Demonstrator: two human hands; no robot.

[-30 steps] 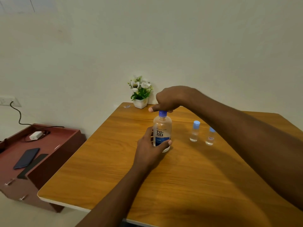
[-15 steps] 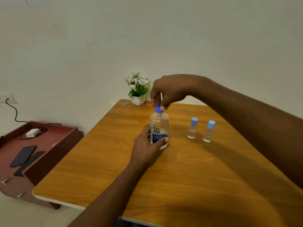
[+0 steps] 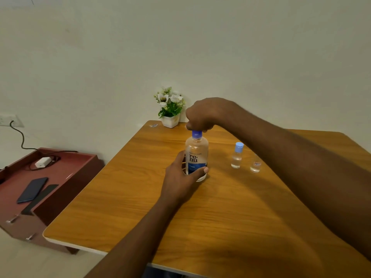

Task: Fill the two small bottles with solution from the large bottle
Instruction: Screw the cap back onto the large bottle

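**Q:** What lay nearest the viewer?
**A:** The left hand (image 3: 181, 177). Its fingers and thumb were wrapped round the lower body of the large bottle (image 3: 196, 153), steadying it upright on the table (image 3: 120, 207), towards the far middle of the top.

**Q:** And above it?
**A:** The right hand (image 3: 202, 115) was curled over the blue cap (image 3: 196, 134), with its fingertips closed on it. The step was judged to be uncapping.

**Q:** Where did the risk lie?
**A:** Right of the large bottle, beneath the right forearm, stood the first small bottle (image 3: 236, 157) and the second small bottle (image 3: 255, 166). The arm hid the top of the second. A lowered forearm could have toppled either one. A hard twist against a slack lower grip could have spun or tipped the large bottle. Once it was open, a squeeze on its wall could have spilt solution.

**Q:** Farthest back?
**A:** A potted plant (image 3: 170, 111) stood at the table's wall edge, well apart from the bottles.
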